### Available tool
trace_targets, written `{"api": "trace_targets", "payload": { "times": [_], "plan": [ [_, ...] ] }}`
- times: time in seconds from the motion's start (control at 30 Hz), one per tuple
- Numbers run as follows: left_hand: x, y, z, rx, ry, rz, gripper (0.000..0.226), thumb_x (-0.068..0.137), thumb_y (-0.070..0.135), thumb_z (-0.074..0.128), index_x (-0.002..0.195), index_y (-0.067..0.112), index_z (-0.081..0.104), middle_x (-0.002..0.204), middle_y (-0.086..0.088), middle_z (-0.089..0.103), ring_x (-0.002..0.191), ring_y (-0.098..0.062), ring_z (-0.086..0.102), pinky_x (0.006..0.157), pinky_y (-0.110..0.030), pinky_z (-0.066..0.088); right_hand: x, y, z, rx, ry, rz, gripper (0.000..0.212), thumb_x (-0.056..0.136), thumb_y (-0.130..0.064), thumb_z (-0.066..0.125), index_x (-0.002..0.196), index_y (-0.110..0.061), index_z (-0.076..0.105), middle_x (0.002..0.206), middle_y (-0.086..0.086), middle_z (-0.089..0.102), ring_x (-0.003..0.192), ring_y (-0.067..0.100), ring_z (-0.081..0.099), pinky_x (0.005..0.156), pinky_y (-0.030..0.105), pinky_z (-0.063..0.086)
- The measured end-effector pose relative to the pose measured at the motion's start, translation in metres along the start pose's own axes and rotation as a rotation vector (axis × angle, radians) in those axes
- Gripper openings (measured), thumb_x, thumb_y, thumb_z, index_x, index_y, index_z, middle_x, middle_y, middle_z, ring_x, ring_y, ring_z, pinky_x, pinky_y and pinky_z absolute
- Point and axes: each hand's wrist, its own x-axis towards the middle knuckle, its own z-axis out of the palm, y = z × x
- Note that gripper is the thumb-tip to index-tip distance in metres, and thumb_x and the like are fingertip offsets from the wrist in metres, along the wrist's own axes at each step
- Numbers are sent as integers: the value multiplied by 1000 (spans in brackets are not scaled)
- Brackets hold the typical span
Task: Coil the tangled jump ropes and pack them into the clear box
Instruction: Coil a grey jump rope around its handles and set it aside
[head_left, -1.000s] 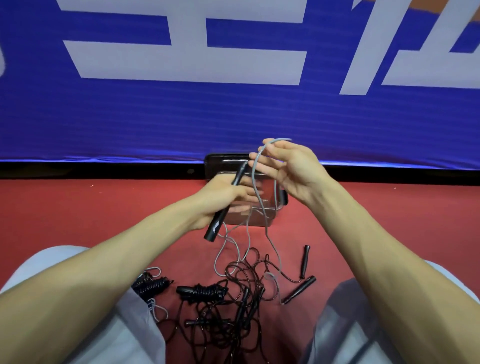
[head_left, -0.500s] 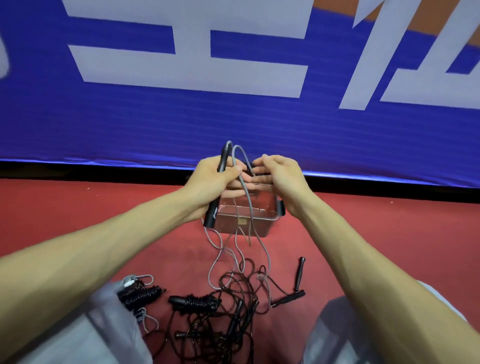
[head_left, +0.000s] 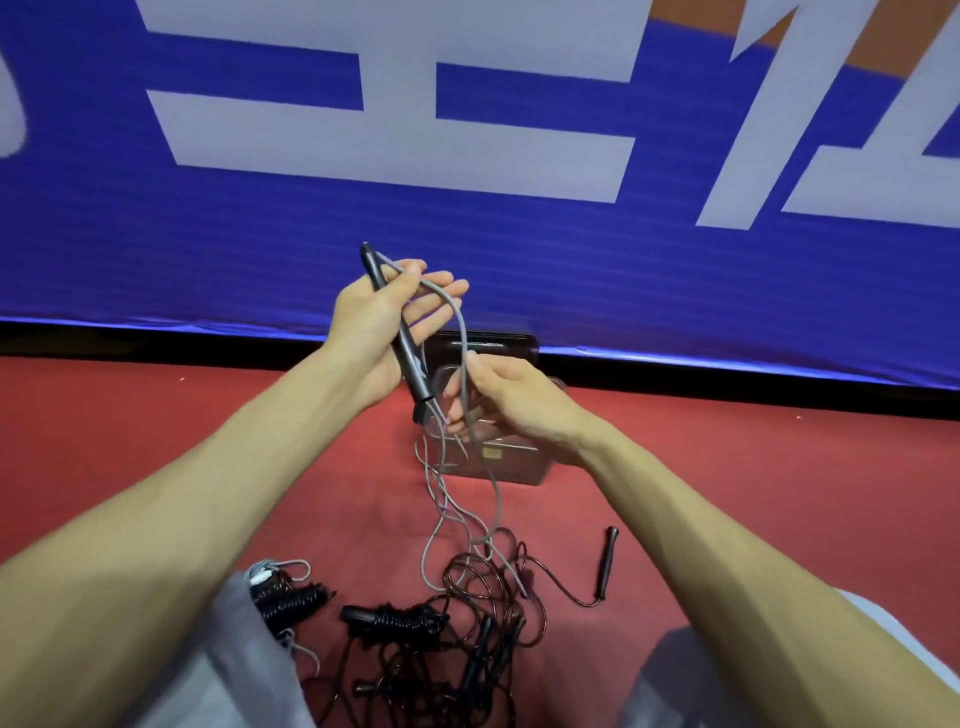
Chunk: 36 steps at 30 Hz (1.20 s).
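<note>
My left hand (head_left: 374, 322) is raised with the black handle (head_left: 402, 348) of a grey jump rope (head_left: 493, 499) lying across its palm; the thumb pins the handle and the fingers are spread. The grey cord leaves the handle's top, arches over my fingers and drops to my right hand (head_left: 514, 400), which pinches it near the handle's lower end. More grey loops hang down to the red floor. The clear box (head_left: 519, 467) stands on the floor just behind my hands, partly hidden by them, its dark lid (head_left: 493, 340) behind it.
A tangle of black ropes (head_left: 467, 654) lies on the red floor between my knees. Two coiled bundles (head_left: 400, 621) (head_left: 291, 597) lie to its left, and a loose black handle (head_left: 608, 561) to its right. A blue banner wall (head_left: 467, 234) stands close behind the box.
My left hand rose and spread its fingers, tilting the handle. My right hand dropped from beside it to the handle's lower end, drawing the grey cord down into a loop.
</note>
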Motion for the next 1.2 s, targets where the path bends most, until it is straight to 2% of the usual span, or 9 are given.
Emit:
{"api": "trace_targets", "payload": {
  "times": [0.1, 0.17, 0.23, 0.4, 0.63, 0.8, 0.9, 1.07, 1.2],
  "plan": [
    [-3, 2, -5, -8, 36, 14, 8, 102, 9, 50, 98, 5, 56, 101, -17, 70, 91, -26, 74, 76, -32, 61, -3, 3, 0, -65, -63, -40, 11, 100, -14, 50, 96, -11, 59, 84, 4, 60, 78, 15, 60, 75, 27, 46],
    [-7, 1, -6, -3, 40, 6, 8, 102, 10, 51, 100, 4, 56, 103, -18, 69, 91, -26, 74, 76, -31, 61, -6, 7, -4, -335, -6, -107, 11, 93, -4, 58, 94, -14, 63, 80, -5, 62, 74, 9, 60, 70, 21, 48],
    [-12, -2, -6, 12, 28, -2, 11, 103, 11, 50, 105, 3, 55, 104, -19, 69, 91, -27, 74, 76, -30, 61, -8, 8, -7, -501, 109, -122, 12, 89, -2, 62, 87, -14, 66, 76, -2, 67, 71, 17, 66, 70, 33, 57],
    [-22, -13, -5, 143, -7, -26, 19, 105, 17, 45, 110, 3, 57, 101, -19, 70, 93, -27, 74, 77, -30, 61, -15, -4, -14, 24, 277, -100, 16, 92, 2, 58, 82, -9, 62, 76, 10, 63, 68, 22, 66, 62, 39, 61],
    [-30, -35, -1, 732, -278, -238, 20, 98, 4, 52, 106, 16, 66, 106, -4, 72, 88, -9, 68, 82, -23, 54, -16, -21, -34, 625, 471, -177, 10, 96, 2, 52, 89, -1, 59, 82, 9, 59, 71, 17, 71, 62, 34, 60],
    [-40, -49, 5, 792, -495, -340, 16, 100, 10, 53, 103, 19, 66, 110, -8, 73, 100, -18, 71, 73, -16, 54, -17, -28, -43, 974, 470, -231, 12, 97, 5, 46, 91, 1, 56, 81, 11, 59, 73, 19, 72, 64, 34, 61],
    [-41, -50, 9, 673, -408, -285, 11, 101, 11, 52, 93, 12, 60, 94, -14, 74, 85, -26, 75, 69, -27, 60, -18, -28, -45, 1039, 513, -223, 10, 98, 4, 47, 91, 2, 55, 82, 13, 59, 73, 20, 70, 66, 31, 61],
    [-30, -35, 10, 359, -148, -116, 6, 100, 11, 53, 96, 9, 57, 92, -15, 72, 83, -28, 75, 65, -30, 61, -19, -24, -43, 586, 511, -63, 14, 99, -6, 48, 97, -5, 61, 90, 10, 64, 80, 24, 67, 70, 31, 60],
    [-25, -19, 8, 80, -53, -56, 4, 101, 11, 51, 98, 8, 52, 94, -15, 71, 92, -30, 74, 74, -32, 62, -17, -16, -27, 208, 233, 56, 27, 92, 8, 45, 108, -5, 63, 106, 16, 69, 90, 23, 63, 84, 32, 54]
  ]
}}
